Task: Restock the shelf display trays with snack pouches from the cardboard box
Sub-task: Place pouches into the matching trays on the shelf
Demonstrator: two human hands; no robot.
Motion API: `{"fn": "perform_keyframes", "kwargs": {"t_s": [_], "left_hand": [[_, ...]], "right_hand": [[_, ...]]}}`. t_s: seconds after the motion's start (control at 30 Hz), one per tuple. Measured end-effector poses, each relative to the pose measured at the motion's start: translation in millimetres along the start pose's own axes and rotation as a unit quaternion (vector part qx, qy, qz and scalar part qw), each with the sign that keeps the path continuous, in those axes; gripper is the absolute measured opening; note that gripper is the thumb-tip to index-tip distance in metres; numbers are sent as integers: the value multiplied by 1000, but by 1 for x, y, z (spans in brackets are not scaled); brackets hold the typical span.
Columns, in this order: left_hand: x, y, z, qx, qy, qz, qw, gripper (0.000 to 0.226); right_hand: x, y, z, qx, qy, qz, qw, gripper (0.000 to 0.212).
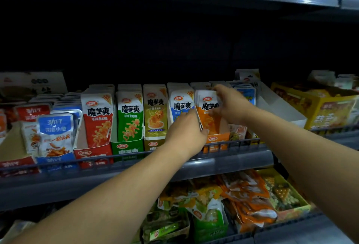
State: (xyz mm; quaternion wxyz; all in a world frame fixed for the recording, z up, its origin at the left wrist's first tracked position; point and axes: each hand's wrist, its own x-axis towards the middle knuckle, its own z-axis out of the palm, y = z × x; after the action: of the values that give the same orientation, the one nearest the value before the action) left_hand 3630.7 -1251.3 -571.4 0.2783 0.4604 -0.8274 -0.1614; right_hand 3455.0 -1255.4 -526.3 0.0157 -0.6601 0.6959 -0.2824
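Other trays [127, 146] look full; left hand [185, 129] & right hand [232, 105] grip orange pouches [208, 119], prob. seating them in orange tray [218, 139].

Left hand [186, 129] grips lower left edge of orange pouches [208, 116], which stand upright in orange tray [217, 140] on shelf [233, 161]. Right hand [231, 105] holds their top right corner. Leftward, rows of blue pouches [180, 105], gold pouches [155, 111], green pouches [130, 115], red pouches [98, 117]. Loose packets [248, 201] heaped below.

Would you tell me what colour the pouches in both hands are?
The pouches are orange with white tops; head view.
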Motion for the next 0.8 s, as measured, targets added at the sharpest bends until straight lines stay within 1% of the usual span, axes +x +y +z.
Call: {"fn": "perform_keyframes", "kwargs": {"t_s": [0.07,0.13,0.2,0.3,0.37,0.43,0.6,0.7,0.8], "left_hand": [[1,-2,1,-3,-2,4,1000,39],[1,-3,0,7,-4,12,1000,38],[0,-4,0,21,-6,18,1000,39],[-2,-3,1,40,-7,24,999,36],[-3,-2,2,55,-7,26,998,34],[-5,0,2,75,-9,25,997,33],[-14,5,-7,113,-2,56,992,35],[-32,2,-27,105,19,89,990,39],[-62,-19,-50,130,43,95,986,42]], "right_hand": [[11,2,3,-30,11,11,999,70],[17,2,5,-92,27,-2,995,72],[18,2,7,-128,42,-14,991,77],[12,3,10,-126,52,-31,990,88],[7,5,9,-101,64,-39,992,88],[-2,6,6,-75,83,-45,993,82],[-39,2,-8,-61,129,-70,987,55],[-72,-8,-12,-64,129,-84,986,46],[-110,-24,-7,-42,106,-95,989,37]]}}
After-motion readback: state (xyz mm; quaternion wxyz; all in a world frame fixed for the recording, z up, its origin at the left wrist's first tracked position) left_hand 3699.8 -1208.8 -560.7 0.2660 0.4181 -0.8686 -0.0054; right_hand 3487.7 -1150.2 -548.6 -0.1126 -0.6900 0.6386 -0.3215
